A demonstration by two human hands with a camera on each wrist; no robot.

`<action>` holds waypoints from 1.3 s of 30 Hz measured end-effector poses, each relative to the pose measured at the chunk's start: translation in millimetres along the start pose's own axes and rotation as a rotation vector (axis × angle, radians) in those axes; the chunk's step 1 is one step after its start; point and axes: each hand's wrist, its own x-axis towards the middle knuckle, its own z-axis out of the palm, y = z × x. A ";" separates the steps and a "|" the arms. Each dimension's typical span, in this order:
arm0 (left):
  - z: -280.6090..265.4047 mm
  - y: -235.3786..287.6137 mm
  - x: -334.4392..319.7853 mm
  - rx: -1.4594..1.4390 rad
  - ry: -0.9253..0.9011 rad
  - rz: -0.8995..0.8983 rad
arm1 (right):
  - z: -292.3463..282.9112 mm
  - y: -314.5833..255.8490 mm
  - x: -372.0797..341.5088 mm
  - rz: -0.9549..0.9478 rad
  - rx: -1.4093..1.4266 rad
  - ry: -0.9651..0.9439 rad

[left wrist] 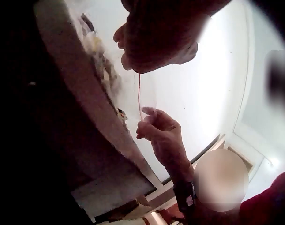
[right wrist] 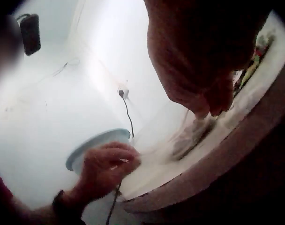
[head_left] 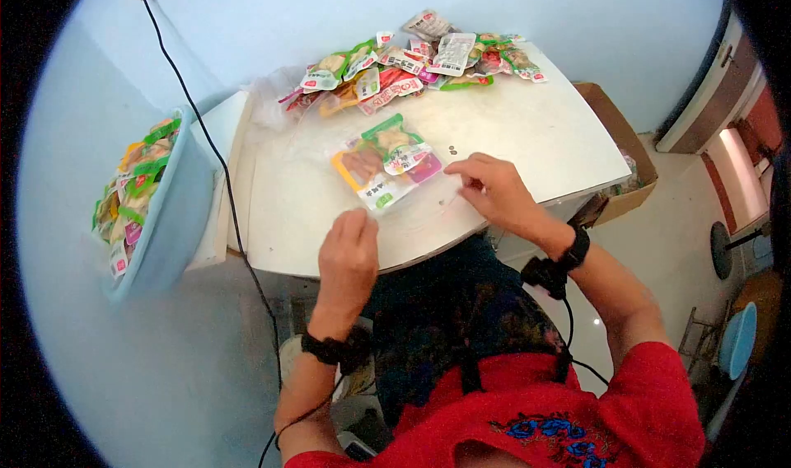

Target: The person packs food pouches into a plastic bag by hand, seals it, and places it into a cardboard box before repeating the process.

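Observation:
Both hands hold the near edge of a clear plastic bag point(right wrist: 185, 140) stretched between them over the table. My left hand point(head_left: 350, 250) pinches its left end, fingers curled in. At the other end my right hand point(head_left: 494, 192) pinches with thumb and forefinger. A thin reddish strip point(left wrist: 139, 91) runs along the bag's edge from one hand to the other. Lying flat at the far side of the bag are small food packets, among them a green-edged one point(head_left: 395, 145) on top of a yellow-edged one point(head_left: 359, 167) and a purple-edged one point(head_left: 428, 168).
A heap of coloured food packets point(head_left: 395, 72) covers the back of the white table point(head_left: 535, 142). Two small dark round bits point(head_left: 452, 150) lie beyond the right hand. At left stands a blue tub point(head_left: 177, 221) of packets, with a black cable point(head_left: 218, 151) hanging before it. A cardboard box point(head_left: 630, 126) stands at right.

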 end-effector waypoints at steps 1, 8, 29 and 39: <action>-0.4 -8.1 5.8 -0.017 0.026 -0.013 | 0.8 5.5 8.3 -0.067 -0.067 0.021; -53.6 -79.4 105.2 -0.044 0.008 0.025 | -11.1 2.9 118.3 -0.247 -0.085 0.188; -148.0 74.8 -13.5 -0.609 -0.256 -0.370 | -72.7 -92.2 -67.7 0.172 0.621 -0.346; -89.7 130.9 -79.4 -0.421 -0.184 -0.348 | -43.6 -56.3 -155.7 0.291 0.442 -0.104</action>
